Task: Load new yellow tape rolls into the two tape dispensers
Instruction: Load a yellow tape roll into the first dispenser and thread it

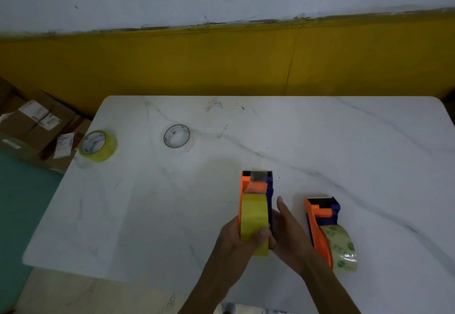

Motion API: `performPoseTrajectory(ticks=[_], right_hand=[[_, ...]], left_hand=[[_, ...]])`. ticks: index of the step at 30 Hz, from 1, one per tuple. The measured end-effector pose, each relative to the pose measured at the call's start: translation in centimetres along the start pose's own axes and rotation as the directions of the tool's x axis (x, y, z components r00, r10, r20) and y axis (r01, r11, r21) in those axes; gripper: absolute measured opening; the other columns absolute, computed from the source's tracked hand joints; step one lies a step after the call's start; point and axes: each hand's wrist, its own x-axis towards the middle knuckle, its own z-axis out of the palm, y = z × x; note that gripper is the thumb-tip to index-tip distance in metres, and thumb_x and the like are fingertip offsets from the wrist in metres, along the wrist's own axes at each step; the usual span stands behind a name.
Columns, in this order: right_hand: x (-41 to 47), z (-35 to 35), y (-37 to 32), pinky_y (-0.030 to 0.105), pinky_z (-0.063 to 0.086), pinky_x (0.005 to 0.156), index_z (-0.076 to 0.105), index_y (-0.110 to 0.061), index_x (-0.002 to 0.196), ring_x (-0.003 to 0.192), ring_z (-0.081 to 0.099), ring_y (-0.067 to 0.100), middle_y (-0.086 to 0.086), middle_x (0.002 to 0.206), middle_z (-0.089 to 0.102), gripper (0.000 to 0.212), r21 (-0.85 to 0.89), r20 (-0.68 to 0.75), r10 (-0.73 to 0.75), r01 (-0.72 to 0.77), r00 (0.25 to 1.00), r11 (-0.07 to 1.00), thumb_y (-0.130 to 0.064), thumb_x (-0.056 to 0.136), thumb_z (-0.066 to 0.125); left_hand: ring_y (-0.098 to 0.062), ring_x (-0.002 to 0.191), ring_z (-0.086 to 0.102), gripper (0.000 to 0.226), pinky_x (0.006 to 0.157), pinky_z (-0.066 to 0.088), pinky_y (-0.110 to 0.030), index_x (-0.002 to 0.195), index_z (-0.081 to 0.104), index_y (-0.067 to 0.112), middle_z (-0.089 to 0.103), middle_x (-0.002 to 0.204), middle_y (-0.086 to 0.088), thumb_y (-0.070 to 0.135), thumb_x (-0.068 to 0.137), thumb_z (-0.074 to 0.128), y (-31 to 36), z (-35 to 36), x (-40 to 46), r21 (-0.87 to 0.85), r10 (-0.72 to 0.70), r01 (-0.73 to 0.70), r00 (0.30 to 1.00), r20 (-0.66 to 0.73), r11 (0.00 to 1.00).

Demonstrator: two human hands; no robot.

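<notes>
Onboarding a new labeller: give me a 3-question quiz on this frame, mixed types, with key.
1. True or false: the dispenser in hand carries a yellow roll.
2. The spare yellow roll lies at the table's: A) left edge B) right edge C) centre
3. Fill in: the second dispenser holds a ____ roll.

Key: 1 true; 2 A; 3 clear. The left hand grips the roll; the right hand steadies the side.

A white marbled table [344,141] is being occupied by a yellow tape roll [98,145] at its left edge, an empty tape core [177,138] nearby, and an orange-purple dispenser [322,217] lying at right.
</notes>
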Motion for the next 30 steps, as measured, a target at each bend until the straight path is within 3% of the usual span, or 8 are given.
performPoseTrajectory(ticks=[7, 11, 14, 16, 18, 23, 27, 30], right_hand=[[0.0, -1.1, 2.6, 0.042, 0.052, 0.067, 0.063, -0.001, 0.065, 0.066, 0.058, 0.03, 0.014, 0.061, 0.059, 0.035, -0.246, -0.309, -0.133, 0.056, 0.942, 0.968, -0.011, 0.095, 0.047], [-0.3, -1.1, 3.7, 0.049, 0.06, 0.077, 0.073, -0.005, 0.08, 0.078, 0.071, 0.035, 0.022, 0.082, 0.073, 0.022, -0.373, -0.517, -0.132, -0.083, 0.846, 0.924, -0.008, 0.092, 0.055], [-0.5, -1.0, 4.0, 0.03, 0.059, 0.064, 0.07, -0.006, 0.081, 0.061, 0.064, 0.017, 0.011, 0.076, 0.073, 0.023, -0.884, -0.401, -0.392, -0.237, 0.828, 0.403, -0.021, 0.092, 0.057], [-1.0, -0.7, 4.1, 0.03, 0.056, 0.063, 0.067, -0.01, 0.082, 0.062, 0.061, 0.017, 0.007, 0.076, 0.069, 0.027, -0.938, -0.294, -0.523, -0.347, 0.8, -0.003, -0.029, 0.094, 0.05], [-2.1, -0.1, 4.0, 0.031, 0.056, 0.062, 0.066, -0.012, 0.085, 0.067, 0.066, 0.02, 0.006, 0.079, 0.069, 0.032, -0.901, -0.256, -0.569, -0.407, 0.781, -0.153, -0.033, 0.095, 0.044], [-5.0, 1.5, 1.3, 0.028, 0.04, 0.049, 0.064, -0.019, 0.084, 0.064, 0.061, 0.018, 0.001, 0.076, 0.071, 0.024, -0.95, -0.059, -0.68, -0.251, 0.731, -0.186, -0.029, 0.095, 0.045], [-7.3, 0.7, -1.7, 0.023, 0.049, 0.073, 0.066, -0.021, 0.099, 0.085, 0.062, 0.009, -0.004, 0.095, 0.071, 0.016, -0.999, 0.049, -0.774, 0.04, 0.631, -0.031, -0.024, 0.094, 0.05], [-9.3, -1.5, -3.5, 0.013, 0.035, 0.085, 0.06, -0.021, 0.118, 0.105, 0.053, 0.006, -0.005, 0.116, 0.063, 0.026, -0.993, 0.062, -0.794, 0.119, 0.604, 0.012, -0.021, 0.094, 0.053]], left_hand=[[-0.026, 0.085, 0.071, 0.037, 0.087, 0.054, -0.04, 0.088, 0.07, 0.01, 0.076, 0.082, -0.005, 0.045, 0.078, 0.062, -2.8, 0.7, 2.1, 0.049, -0.073, 0.075, 0.996, -0.056, 0.996], [-0.028, 0.088, 0.071, 0.046, 0.085, 0.055, -0.039, 0.089, 0.07, 0.007, 0.076, 0.089, -0.012, 0.051, 0.077, 0.061, -4.1, 1.1, 2.4, 0.097, -0.127, 0.133, 0.99, -0.064, 0.986], [-0.024, 0.09, 0.072, 0.04, 0.082, 0.055, -0.034, 0.097, 0.071, 0.012, 0.077, 0.095, -0.01, 0.045, 0.076, 0.065, -4.7, 0.8, 2.7, 0.066, -0.167, 0.172, 0.983, -0.077, 0.983], [-0.022, 0.092, 0.072, 0.033, 0.084, 0.056, -0.035, 0.101, 0.07, 0.018, 0.077, 0.098, -0.007, 0.041, 0.079, 0.066, -4.9, 0.6, 2.9, 0.066, -0.175, 0.177, 0.984, -0.036, 0.982], [-0.019, 0.09, 0.071, 0.031, 0.079, 0.056, -0.028, 0.102, 0.069, 0.019, 0.075, 0.097, -0.005, 0.041, 0.081, 0.065, -5.2, 0.8, 2.7, 0.112, -0.2, 0.2, 0.98, -0.01, 0.973], [-0.02, 0.088, 0.068, 0.029, 0.076, 0.055, -0.028, 0.1, 0.067, 0.022, 0.072, 0.097, -0.003, 0.042, 0.08, 0.068, -5.4, -0.1, 2.9, 0.138, -0.203, 0.208, 0.978, -0.046, 0.968], [-0.023, 0.072, 0.059, 0.038, 0.07, 0.045, -0.035, 0.074, 0.057, 0.018, 0.06, 0.083, -0.012, 0.055, 0.083, 0.054, -4.4, -1.2, 2.4, 0.348, -0.181, 0.224, 0.971, -0.153, 0.91], [-0.041, 0.111, 0.055, 0.056, 0.097, 0.044, -0.047, 0.115, 0.059, -0.003, 0.056, 0.12, -0.031, 0.044, 0.085, 0.06, -2.6, -1.0, 1.7, 0.484, -0.002, 0.232, 0.903, -0.43, 0.844]])
